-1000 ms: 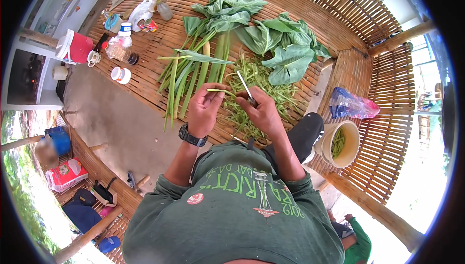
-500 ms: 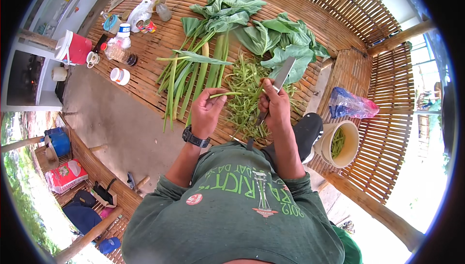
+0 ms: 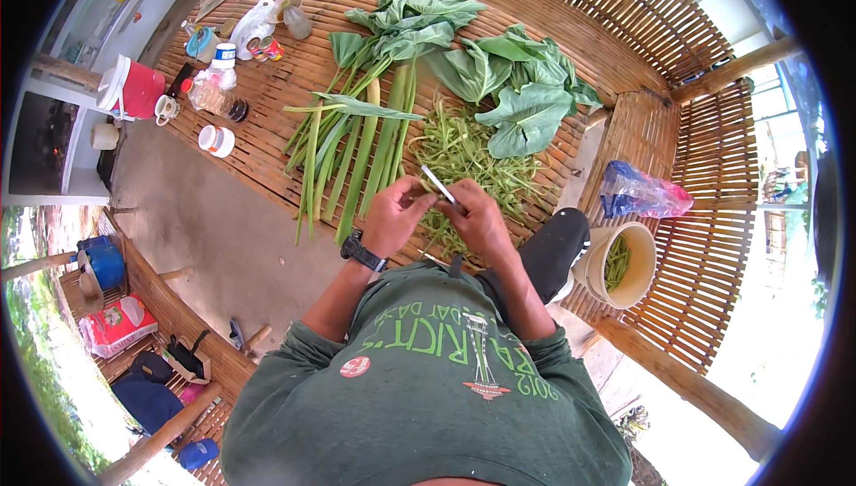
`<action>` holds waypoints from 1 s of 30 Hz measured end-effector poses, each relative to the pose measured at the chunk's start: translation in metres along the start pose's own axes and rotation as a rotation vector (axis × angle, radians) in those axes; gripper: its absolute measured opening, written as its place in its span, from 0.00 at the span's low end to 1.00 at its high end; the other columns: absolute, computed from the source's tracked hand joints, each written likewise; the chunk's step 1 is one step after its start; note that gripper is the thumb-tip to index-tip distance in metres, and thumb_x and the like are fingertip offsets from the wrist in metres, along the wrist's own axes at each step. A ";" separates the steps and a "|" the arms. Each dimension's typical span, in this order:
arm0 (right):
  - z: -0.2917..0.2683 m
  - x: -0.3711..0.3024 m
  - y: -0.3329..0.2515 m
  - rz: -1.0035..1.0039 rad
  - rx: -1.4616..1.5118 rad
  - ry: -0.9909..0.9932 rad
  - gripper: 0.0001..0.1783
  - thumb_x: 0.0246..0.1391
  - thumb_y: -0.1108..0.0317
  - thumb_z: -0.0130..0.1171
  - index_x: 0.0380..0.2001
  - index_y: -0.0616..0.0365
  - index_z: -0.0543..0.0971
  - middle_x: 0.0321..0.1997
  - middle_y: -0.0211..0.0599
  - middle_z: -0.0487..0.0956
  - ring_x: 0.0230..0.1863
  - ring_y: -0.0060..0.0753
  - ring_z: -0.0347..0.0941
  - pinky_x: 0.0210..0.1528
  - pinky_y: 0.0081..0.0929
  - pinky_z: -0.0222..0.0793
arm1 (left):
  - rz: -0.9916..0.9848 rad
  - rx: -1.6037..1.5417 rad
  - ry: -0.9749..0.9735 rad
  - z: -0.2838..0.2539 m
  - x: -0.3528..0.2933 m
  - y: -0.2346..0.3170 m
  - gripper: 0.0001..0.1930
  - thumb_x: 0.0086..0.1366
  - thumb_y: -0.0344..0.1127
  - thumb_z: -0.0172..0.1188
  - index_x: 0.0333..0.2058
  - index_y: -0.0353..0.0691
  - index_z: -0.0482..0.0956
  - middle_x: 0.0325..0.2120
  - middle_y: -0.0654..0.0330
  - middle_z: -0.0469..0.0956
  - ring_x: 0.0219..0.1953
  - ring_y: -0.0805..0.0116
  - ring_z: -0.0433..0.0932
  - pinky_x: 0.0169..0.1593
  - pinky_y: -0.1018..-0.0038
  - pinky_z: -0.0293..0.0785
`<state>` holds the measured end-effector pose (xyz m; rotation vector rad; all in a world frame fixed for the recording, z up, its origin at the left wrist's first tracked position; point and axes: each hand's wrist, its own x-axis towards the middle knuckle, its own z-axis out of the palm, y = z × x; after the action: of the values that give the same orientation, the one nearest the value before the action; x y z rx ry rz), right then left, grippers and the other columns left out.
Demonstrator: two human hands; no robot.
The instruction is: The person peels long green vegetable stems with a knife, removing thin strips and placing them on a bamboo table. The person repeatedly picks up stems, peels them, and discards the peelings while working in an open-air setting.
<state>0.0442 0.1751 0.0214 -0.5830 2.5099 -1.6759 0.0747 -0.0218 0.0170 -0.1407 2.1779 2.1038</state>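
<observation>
My left hand point(image 3: 394, 216) is closed on a short green stalk point(image 3: 429, 188), mostly hidden by the fingers. My right hand point(image 3: 479, 218) grips a knife point(image 3: 437, 184), its blade seen nearly edge-on and meeting the stalk between both hands. Beyond them lies a heap of pale green peelings point(image 3: 477, 143) on the bamboo-slat table point(image 3: 294, 156). Long green stalks point(image 3: 361, 160) lie just beyond my left hand. Large green leaves point(image 3: 415, 22) spread at the far side, with more leaves point(image 3: 526, 119) behind the heap.
On the right, a cream bucket point(image 3: 644, 288) holds cut green pieces, near a blue and pink plastic bag point(image 3: 637, 190). A bottle point(image 3: 212, 98), a white jar point(image 3: 217, 140) and a red jug point(image 3: 138, 87) stand at the left.
My right hand has come down and left, bringing the knife from upright beside the heap to the stalk. My left hand has shifted slightly right, and the hands now meet.
</observation>
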 end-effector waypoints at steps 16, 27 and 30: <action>-0.239 -0.083 -0.031 0.563 -0.415 1.339 0.18 0.68 0.55 0.67 0.50 0.56 0.86 0.43 0.32 0.89 0.25 0.13 0.74 0.23 0.14 0.66 | -0.001 0.729 0.260 -0.054 0.037 -0.146 0.14 0.68 0.36 0.64 0.50 0.39 0.82 0.44 0.47 0.85 0.44 0.47 0.84 0.49 0.57 0.81; -0.271 -0.301 0.273 0.663 -0.865 1.278 0.29 0.67 0.52 0.62 0.60 0.64 0.81 0.61 0.58 0.81 0.58 0.56 0.80 0.60 0.51 0.76 | 0.188 1.264 0.179 -0.014 0.074 -0.176 0.15 0.64 0.32 0.65 0.49 0.39 0.78 0.46 0.51 0.77 0.50 0.48 0.76 0.53 0.56 0.77; -0.182 -0.266 0.243 1.077 -0.477 1.149 0.26 0.66 0.59 0.62 0.58 0.68 0.81 0.54 0.56 0.85 0.56 0.56 0.81 0.61 0.46 0.73 | 0.190 1.347 0.117 -0.022 0.063 -0.168 0.13 0.63 0.29 0.62 0.47 0.41 0.80 0.47 0.51 0.75 0.51 0.48 0.75 0.51 0.55 0.76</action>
<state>0.1768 0.5087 -0.1648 1.8941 2.7618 -0.9848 0.0361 -0.0495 -0.1573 0.0767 3.1829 0.2987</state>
